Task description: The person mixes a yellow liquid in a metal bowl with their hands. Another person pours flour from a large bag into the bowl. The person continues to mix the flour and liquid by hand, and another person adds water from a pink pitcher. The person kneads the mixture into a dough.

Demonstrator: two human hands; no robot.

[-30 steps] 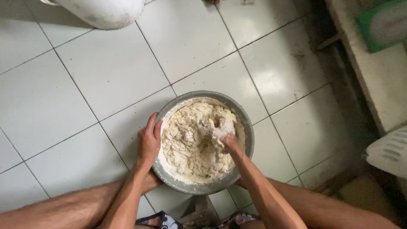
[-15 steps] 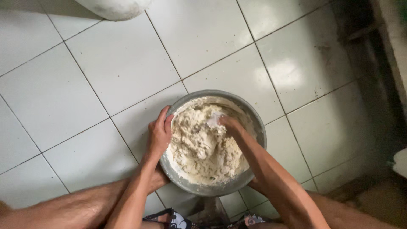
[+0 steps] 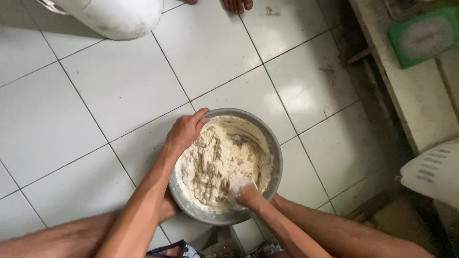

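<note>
Nearest to us, our bare legs frame the work as we crouch on the white tiled floor (image 3: 95, 100). Between them sits the metal bowl (image 3: 273, 148), round and grey, resting on the tiles and filled with a pale, shaggy dough (image 3: 215, 162) that clings in clumps to the inner wall.

Our right hand (image 3: 240, 187) is sunk into the dough at the near side of the bowl, coated in flour paste; its fingers are buried, so we cannot tell whether they are spread or curled. Our left hand (image 3: 185, 132) grips the bowl's far-left rim, fingers (image 3: 201, 114) pressed together and hooked over the edge, steadying it.

We judge this to be the mixing stage: the mass looks rough and uneven, not yet a smooth ball. The next move, as we see it, calls for a firm hold on the rim while the buried hand folds dry patches inward.

Farther off, a white plastic container (image 3: 119, 16) stands at the top left, another person's toes (image 3: 236, 5) show at the top edge, and a green packet (image 3: 423, 36) lies on a ledge to the right.
</note>
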